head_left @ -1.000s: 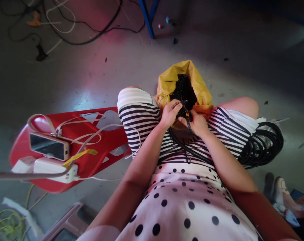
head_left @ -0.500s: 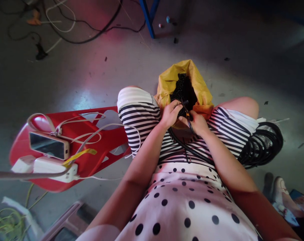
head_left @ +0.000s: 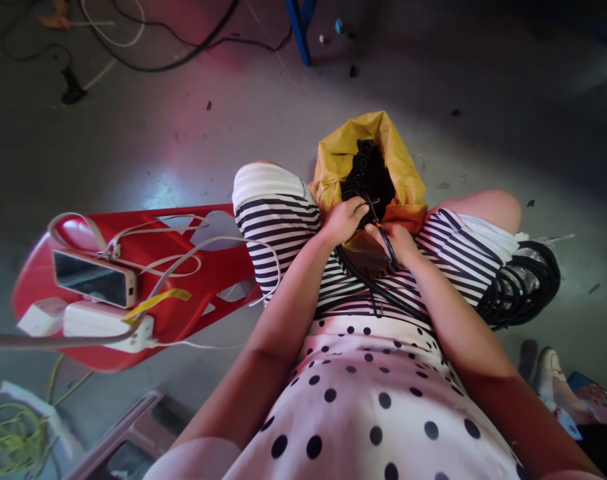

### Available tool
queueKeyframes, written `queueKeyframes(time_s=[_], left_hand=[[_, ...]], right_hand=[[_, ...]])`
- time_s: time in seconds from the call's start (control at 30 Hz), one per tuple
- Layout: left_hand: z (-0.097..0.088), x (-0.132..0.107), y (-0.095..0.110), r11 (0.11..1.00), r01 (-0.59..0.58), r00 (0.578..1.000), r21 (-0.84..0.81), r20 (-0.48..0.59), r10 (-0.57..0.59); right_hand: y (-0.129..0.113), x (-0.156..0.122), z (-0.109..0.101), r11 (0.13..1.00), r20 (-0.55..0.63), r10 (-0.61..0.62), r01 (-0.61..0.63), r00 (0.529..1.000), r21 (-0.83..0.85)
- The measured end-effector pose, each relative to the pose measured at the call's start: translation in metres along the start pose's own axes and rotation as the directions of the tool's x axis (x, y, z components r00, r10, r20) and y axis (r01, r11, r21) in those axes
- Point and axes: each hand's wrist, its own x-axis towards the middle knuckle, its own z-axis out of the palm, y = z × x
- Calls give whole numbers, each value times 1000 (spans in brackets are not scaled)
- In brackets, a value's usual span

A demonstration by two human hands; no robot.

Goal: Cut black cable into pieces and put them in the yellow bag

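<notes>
My left hand (head_left: pixel 347 220) is closed on the end of a black corrugated tube (head_left: pixel 356 277), over the near rim of a yellow sack (head_left: pixel 402 157). From there the tube runs across my lap toward the right. My right hand (head_left: pixel 396 241) grips black-handled scissors (head_left: pixel 386 244) with an orange spot near the pivot. Their blades point at the tube end beside my left fingers; whether they touch it I cannot tell. Inside the sack, between my knees, lies a heap of small black pieces (head_left: pixel 366 167).
A red plastic stool (head_left: pixel 183 267) on the left carries a phone-like device (head_left: pixel 96 279), a white power strip (head_left: pixel 103 325) and cords. By my right knee hangs a coil of black tubing (head_left: pixel 526 283). A blue metal leg (head_left: pixel 299 33) stands ahead. Another person's shoe (head_left: pixel 548 367) shows at lower right.
The scissors and my right hand have shifted slightly down and right, away from my left fingers. The whole view has moved a little; the left hand keeps its hold.
</notes>
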Motion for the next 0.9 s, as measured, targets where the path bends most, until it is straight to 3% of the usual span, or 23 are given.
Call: queueKeyframes(time_s=[0.23, 0.37, 0.47, 0.7, 0.9], left_hand=[[4, 3, -7, 988, 70, 998, 140, -17, -68], [11, 6, -10, 992, 110, 989, 66, -111, -102], [13, 7, -12, 993, 110, 984, 37, -148, -104], [7, 4, -11, 995, 49, 999, 85, -22, -47], [7, 3, -10, 991, 38, 997, 130, 61, -46]], right_hand=[[2, 3, 3, 998, -11, 50, -49, 999, 44], [-1, 10, 3, 999, -80, 40, -40, 996, 3], [-2, 11, 2, 998, -62, 55, -54, 997, 22], [6, 11, 1, 989, 32, 59, -63, 998, 137], [8, 14, -4, 989, 106, 36, -50, 994, 136]])
